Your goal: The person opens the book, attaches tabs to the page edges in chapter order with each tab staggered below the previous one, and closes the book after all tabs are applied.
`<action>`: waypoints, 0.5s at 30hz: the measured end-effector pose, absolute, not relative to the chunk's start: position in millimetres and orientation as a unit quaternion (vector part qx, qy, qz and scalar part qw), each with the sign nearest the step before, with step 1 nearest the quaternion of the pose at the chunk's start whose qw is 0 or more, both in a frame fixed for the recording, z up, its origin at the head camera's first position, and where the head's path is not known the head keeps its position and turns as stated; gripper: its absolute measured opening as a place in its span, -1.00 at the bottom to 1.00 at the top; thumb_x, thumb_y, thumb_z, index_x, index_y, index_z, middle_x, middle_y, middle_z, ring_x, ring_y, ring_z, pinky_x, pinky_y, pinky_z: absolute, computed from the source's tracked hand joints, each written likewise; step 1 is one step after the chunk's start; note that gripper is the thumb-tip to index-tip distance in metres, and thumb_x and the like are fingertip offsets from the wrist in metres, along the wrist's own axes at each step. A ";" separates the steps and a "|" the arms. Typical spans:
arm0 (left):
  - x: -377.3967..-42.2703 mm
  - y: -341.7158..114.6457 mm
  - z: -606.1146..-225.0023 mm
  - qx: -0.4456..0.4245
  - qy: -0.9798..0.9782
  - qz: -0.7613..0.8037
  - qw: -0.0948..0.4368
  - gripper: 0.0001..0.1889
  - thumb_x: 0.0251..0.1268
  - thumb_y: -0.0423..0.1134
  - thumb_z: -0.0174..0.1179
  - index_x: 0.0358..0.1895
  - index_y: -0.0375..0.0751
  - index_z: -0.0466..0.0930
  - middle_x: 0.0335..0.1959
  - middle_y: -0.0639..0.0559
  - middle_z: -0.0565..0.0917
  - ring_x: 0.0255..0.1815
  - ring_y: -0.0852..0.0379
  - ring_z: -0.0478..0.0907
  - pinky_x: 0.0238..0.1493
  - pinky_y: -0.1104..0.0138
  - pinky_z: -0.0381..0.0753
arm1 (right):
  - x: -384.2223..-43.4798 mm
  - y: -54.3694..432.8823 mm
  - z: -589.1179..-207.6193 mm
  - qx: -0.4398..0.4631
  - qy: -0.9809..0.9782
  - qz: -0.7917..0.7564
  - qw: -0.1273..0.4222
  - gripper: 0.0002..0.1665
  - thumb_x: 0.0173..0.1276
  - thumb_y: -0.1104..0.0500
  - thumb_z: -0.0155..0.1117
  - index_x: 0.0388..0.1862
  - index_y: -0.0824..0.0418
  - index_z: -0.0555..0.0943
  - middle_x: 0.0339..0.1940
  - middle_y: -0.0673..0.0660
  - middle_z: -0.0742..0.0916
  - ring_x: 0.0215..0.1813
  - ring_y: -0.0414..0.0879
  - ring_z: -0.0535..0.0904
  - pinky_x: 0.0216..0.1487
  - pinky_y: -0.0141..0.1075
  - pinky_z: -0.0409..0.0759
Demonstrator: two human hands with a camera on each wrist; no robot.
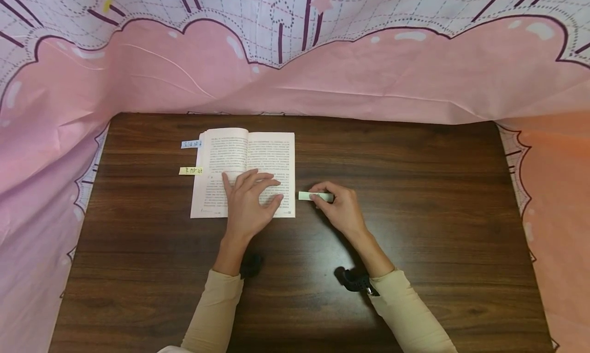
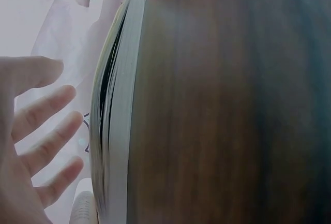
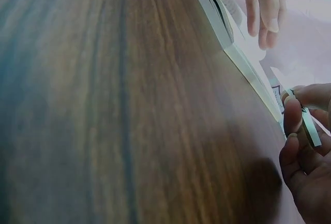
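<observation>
An open book (image 1: 272, 153) with printed pages lies left of centre in the head view. Over its lower half is my left hand (image 1: 250, 202), fingers spread and gripping nothing; the left wrist view shows the thumb and several fingers apart from one another. Whether a fingertip touches the page I cannot tell. Just past the book's right edge, my right hand (image 1: 343, 204) pinches a pale green sticky tab (image 1: 303, 195) between thumb and fingers. Its free end points left toward the book. In the right wrist view the tab (image 3: 311, 131) also sticks out behind the fingers.
A blue tab (image 1: 189, 144) and a yellow tab (image 1: 188, 171), both with handwriting, project from the book's left edge. Everything lies on a dark wooden table (image 1: 415, 189). Pink patterned cloth (image 1: 369, 81) hangs behind it and at the sides. Both wrists carry black straps (image 1: 355, 280).
</observation>
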State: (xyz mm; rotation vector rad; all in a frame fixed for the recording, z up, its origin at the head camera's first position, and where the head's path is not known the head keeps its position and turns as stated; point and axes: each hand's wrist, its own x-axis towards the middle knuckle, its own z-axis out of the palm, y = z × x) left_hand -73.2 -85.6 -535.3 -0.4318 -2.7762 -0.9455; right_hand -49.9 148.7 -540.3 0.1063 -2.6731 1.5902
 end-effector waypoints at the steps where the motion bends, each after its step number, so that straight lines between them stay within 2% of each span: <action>1: -73.5 -85.3 -535.2 -0.145 -0.932 -0.319 0.089 -0.73 0.10 -0.04 0.44 -0.11 0.04 0.79 0.03 0.07 0.71 0.32 -0.09 0.41 0.35 -0.42 -0.40 | -50.6 148.0 -539.9 0.032 -0.857 0.513 0.013 -0.91 0.25 0.22 0.48 -0.27 0.09 0.75 -0.53 -0.05 0.72 -0.49 -0.18 0.63 -0.41 -0.36 0.50; 3: -73.8 -84.9 -534.8 -0.145 -0.932 -0.319 0.090 -0.73 0.10 -0.05 0.44 -0.11 0.04 0.79 0.03 0.08 0.71 0.32 -0.09 0.41 0.35 -0.41 -0.41 | -51.9 146.8 -539.1 0.030 -0.857 0.515 0.012 -0.91 0.25 0.22 0.47 -0.26 0.08 0.75 -0.54 -0.04 0.73 -0.51 -0.18 0.62 -0.44 -0.36 0.49; 10: -73.3 -84.4 -535.3 -0.144 -0.932 -0.319 0.092 -0.79 0.13 -0.11 0.43 -0.14 0.04 0.79 0.00 0.09 0.73 0.31 -0.10 0.43 0.36 -0.40 -0.42 | -52.8 142.9 -539.3 0.014 -0.836 0.548 -0.009 -0.92 0.28 0.23 0.45 -0.26 0.10 0.74 -0.58 0.02 0.70 -0.73 -0.11 0.52 -0.72 -0.28 0.52; 15: -73.7 -84.1 -536.5 -0.140 -0.933 -0.318 0.098 -0.81 0.13 -0.13 0.42 -0.17 0.04 0.79 -0.04 0.10 0.73 0.30 -0.10 0.43 0.35 -0.41 -0.40 | -53.4 139.3 -540.0 0.008 -0.827 0.561 -0.021 -0.93 0.28 0.25 0.44 -0.26 0.12 0.73 -0.57 0.06 0.70 -0.73 -0.08 0.53 -0.71 -0.25 0.55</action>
